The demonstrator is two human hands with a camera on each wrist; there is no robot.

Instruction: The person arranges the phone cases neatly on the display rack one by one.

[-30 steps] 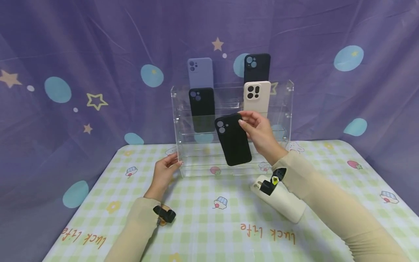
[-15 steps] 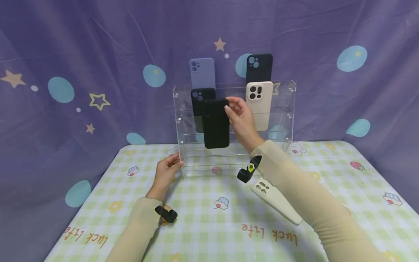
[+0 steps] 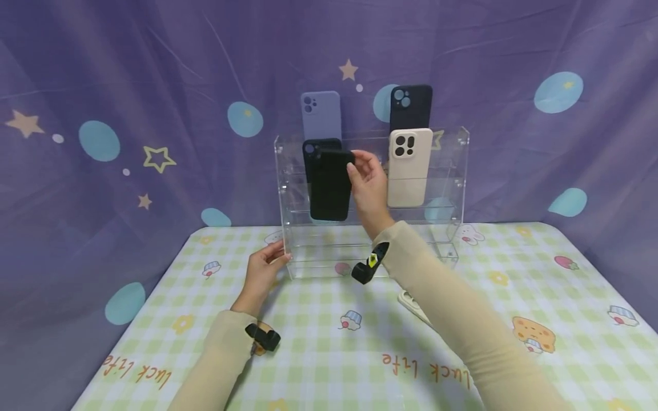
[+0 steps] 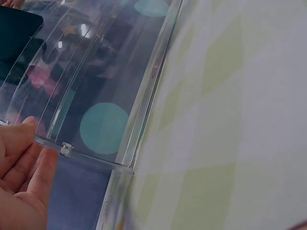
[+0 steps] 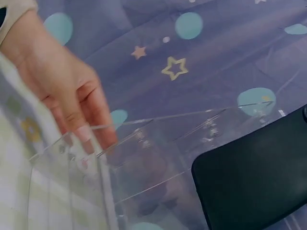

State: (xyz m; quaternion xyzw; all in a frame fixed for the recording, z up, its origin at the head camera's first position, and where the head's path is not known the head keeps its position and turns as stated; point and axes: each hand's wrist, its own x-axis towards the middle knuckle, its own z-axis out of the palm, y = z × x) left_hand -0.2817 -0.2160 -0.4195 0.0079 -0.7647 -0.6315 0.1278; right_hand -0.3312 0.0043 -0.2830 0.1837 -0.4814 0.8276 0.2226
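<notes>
My right hand [image 3: 371,191] pinches a black phone case [image 3: 331,188] by its upper right edge, holding it upright in front of the clear acrylic display stand [image 3: 281,200]. The case overlaps another black phone case [image 3: 310,149] standing in the left column, so most of that one is hidden. Low on the stand's left side, my left hand [image 3: 262,273] grips the side panel between thumb and fingers. In the left wrist view the left hand [image 4: 24,177] holds that panel's edge. The right wrist view shows the held case [image 5: 254,172] close over the stand.
A lilac phone case [image 3: 323,114] stands at the top left of the stand. On the right are a dark case [image 3: 411,108] and, below it, a cream case [image 3: 411,171]. An off-white case [image 3: 413,303] lies on the checked tablecloth [image 3: 319,354], partly under my right arm.
My right hand has carried the black phone case left and up, toward the stand's left column, and straightened it from a tilt. The left hand keeps its hold on the stand.
</notes>
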